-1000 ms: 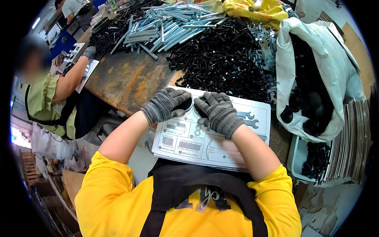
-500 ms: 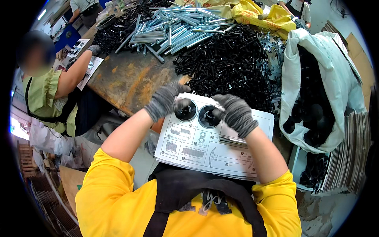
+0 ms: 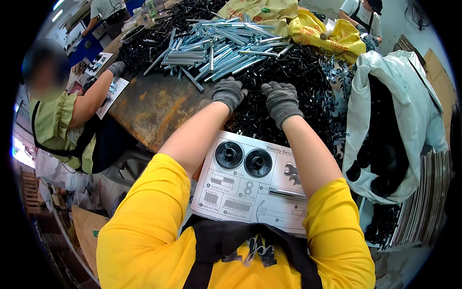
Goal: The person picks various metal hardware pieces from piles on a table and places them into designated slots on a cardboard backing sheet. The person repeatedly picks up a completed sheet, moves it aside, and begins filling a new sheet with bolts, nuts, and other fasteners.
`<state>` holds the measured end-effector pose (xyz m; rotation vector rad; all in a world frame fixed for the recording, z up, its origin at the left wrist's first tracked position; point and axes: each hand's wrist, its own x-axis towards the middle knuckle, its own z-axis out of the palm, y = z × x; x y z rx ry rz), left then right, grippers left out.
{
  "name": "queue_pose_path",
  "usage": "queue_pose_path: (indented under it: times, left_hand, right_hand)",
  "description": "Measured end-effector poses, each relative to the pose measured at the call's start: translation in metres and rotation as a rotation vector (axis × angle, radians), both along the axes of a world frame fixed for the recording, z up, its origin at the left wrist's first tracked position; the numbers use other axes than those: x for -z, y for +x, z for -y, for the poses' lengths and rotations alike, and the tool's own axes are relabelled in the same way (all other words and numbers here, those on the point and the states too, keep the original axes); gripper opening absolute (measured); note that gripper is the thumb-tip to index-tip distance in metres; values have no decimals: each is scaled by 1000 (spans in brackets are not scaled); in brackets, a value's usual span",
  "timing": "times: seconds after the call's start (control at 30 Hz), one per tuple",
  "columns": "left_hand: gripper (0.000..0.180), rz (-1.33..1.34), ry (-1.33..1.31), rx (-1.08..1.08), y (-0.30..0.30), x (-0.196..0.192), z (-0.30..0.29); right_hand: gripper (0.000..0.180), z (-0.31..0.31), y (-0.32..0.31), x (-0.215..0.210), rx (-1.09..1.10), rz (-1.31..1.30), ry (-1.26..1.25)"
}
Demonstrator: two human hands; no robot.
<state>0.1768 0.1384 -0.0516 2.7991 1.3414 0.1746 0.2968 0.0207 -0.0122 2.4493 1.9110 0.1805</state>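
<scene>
Your left hand and right hand, in grey knit gloves, curl at the heap of slim black bolts between and beyond them, whether gripping any I cannot tell, and these look stiff, light and metallic, likely smooth enough to slip, best pinched around the middle

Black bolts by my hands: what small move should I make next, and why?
Probably pick up a few black bolts: your left hand and right hand are at their pile, and the printed card shows only drawings in its lower-left cells.
</scene>
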Motion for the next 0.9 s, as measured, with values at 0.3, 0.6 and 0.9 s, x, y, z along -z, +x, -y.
queue_pose_path:
  times: [0.3,0.6,0.9]
  left_hand:
    - [31,45,-305,-18,0,-18,-7]
    - [48,-13,-185,-5,1,-2,-1]
    - [41,-358,-170,314,-27,-21,18]
  right_hand:
    - [30,-32,5,-14,7,37,-279]
    - [33,-3,-1,6,14,-187,243]
    - [26,77,-15,6,-208,-520,534]
